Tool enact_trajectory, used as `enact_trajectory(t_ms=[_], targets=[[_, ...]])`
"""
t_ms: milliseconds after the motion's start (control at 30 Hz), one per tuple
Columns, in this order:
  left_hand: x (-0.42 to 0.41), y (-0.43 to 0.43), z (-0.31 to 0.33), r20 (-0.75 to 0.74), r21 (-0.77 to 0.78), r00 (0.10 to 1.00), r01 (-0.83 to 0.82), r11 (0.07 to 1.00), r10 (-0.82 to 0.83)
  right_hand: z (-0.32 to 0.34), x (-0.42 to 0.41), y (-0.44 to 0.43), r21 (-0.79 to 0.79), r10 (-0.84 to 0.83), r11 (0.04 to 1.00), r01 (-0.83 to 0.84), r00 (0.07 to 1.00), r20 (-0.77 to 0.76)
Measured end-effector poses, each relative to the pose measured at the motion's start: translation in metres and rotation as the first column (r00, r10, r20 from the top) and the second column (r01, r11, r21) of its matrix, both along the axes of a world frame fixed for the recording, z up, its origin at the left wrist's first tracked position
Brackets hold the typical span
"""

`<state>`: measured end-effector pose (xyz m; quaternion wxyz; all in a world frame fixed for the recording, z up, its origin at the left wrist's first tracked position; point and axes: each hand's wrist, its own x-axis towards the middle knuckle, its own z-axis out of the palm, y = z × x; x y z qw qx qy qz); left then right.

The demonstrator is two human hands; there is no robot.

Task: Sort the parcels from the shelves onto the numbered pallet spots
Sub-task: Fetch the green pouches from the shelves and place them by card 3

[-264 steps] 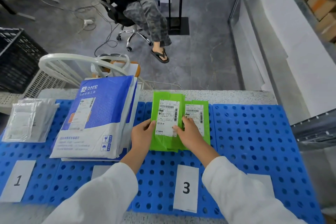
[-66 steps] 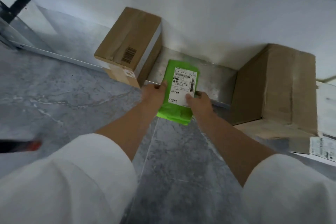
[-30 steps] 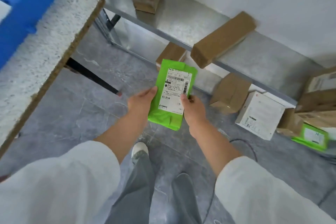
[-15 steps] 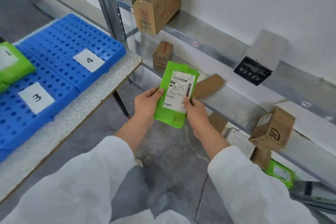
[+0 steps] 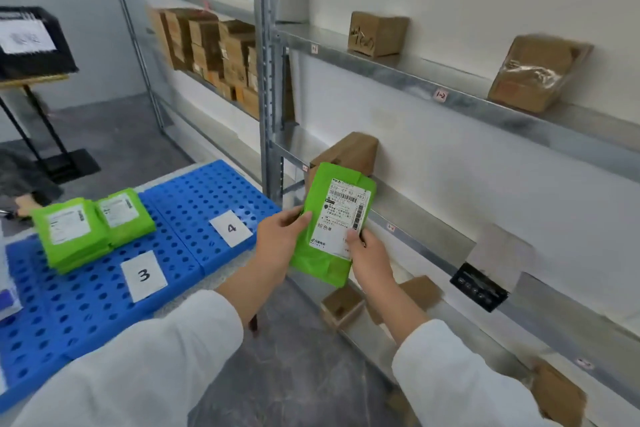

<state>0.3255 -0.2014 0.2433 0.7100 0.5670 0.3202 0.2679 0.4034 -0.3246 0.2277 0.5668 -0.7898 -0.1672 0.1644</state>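
Observation:
Both hands hold a green parcel bag point(image 5: 322, 263) with a white shipping label, upright in front of the metal shelves. My left hand point(image 5: 280, 236) grips its left edge and my right hand point(image 5: 369, 258) grips its lower right edge, thumb on the label. To the left lies the blue pallet point(image 5: 86, 302) with white cards marked 3 point(image 5: 143, 276) and 4 point(image 5: 231, 228). Behind card 3 sits a stack of green parcels point(image 5: 74, 232) with another green stack point(image 5: 124, 213) beside it.
Metal shelves point(image 5: 450, 94) on the right carry brown cardboard boxes point(image 5: 375, 33), a taped box point(image 5: 535, 74), and a black device point(image 5: 479, 286). More boxes point(image 5: 341, 308) sit on the lowest shelf. A grey upright post point(image 5: 272, 80) stands beside the pallet. A black stand point(image 5: 31, 42) is far left.
I took the green parcel from the low shelf and lifted it. My view has swung up and left, so the pallet with cards 3 and 4 is now closer.

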Motion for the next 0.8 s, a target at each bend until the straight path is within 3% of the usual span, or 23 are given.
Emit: enact_trajectory(t_ms=[200, 500, 800], targets=[[-0.005, 0.072, 0.037, 0.072, 0.035, 0.991, -0.115, 0.993, 0.112, 0.038, 0.007, 0.084, 0.005, 0.056, 0.998, -0.057, 0.995, 0.087], [-0.03, 0.206, 0.04, 0.094, 0.016, 0.973, -0.211, 0.977, 0.209, 0.057, -0.006, 0.22, -0.076, 0.19, 0.981, -0.181, 0.972, 0.141], [-0.06, 0.296, 0.0, 0.062, -0.059, 0.954, -0.289, 0.956, 0.292, 0.027, -0.023, 0.322, -0.027, 0.278, 0.961, -0.277, 0.959, 0.054]])
